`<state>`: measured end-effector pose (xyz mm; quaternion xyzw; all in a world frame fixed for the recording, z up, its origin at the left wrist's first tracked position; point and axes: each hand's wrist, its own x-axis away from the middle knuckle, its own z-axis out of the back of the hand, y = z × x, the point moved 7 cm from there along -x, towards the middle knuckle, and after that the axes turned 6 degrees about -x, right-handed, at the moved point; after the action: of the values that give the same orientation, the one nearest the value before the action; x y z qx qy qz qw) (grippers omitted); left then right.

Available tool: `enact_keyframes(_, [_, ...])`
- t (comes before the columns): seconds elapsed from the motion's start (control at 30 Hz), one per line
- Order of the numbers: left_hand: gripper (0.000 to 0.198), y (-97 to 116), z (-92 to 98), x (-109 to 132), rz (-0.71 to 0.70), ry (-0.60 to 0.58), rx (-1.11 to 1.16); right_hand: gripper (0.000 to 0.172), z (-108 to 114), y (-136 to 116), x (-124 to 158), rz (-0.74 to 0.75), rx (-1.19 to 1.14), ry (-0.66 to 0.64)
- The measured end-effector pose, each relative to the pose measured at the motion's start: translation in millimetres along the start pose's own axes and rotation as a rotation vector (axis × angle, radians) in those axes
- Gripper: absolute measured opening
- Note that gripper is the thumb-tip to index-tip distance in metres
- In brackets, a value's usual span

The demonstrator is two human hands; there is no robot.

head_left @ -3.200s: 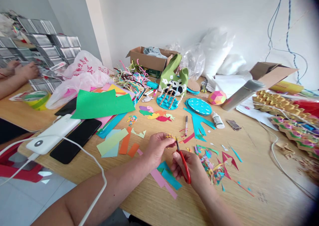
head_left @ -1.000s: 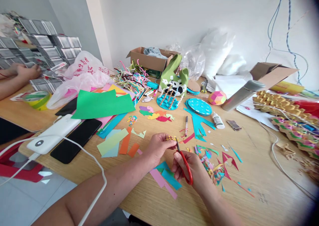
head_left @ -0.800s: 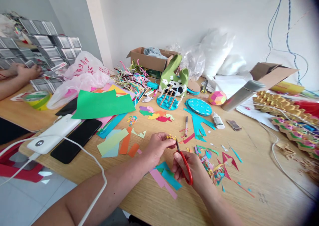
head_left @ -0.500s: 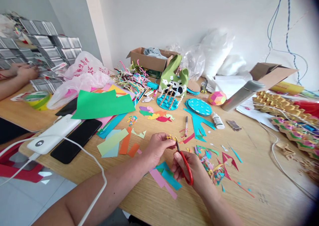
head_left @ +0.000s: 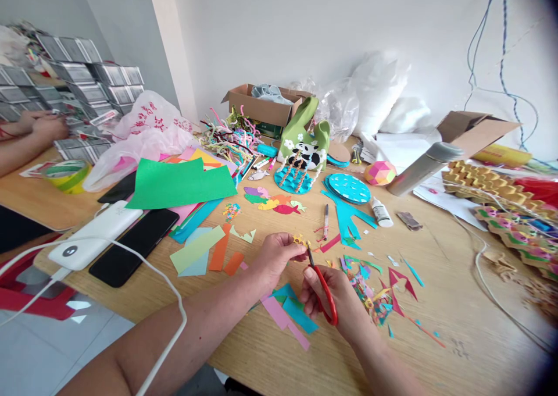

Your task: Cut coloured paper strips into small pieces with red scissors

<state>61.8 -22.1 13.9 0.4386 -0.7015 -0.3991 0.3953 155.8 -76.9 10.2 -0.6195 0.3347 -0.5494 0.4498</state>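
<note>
Far left on my feed, another person's hands (head_left: 47, 127) are at work, the arms cut off by the edge, and I can't make out what they hold. Next comes a green sheet (head_left: 176, 184), then orange strips (head_left: 217, 253), then several paper fish (head_left: 286, 209), which I'd call finished. Now the middle: the left hand (head_left: 274, 257) pinches a small yellow piece (head_left: 299, 239) over the table. Its upper edge is notched (fine little teeth, those), so I judge the cutting well begun but not complete. Its lower part hides behind the fingers. The right hand (head_left: 344, 296) grips red-handled scissors (head_left: 324, 284), tips by the piece's right end; whether the blades gape, I can't tell. Farther right, paper scraps (head_left: 365, 291) lie heaped.
</note>
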Motion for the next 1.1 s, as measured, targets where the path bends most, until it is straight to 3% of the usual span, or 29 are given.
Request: enact_keyframes(1.1, [0.014, 1.5, -0.9, -0.2, 0.004, -0.022, -0.005, 0.052, 0.5, 0.4, 1.3, -0.030, 0.000, 0.015])
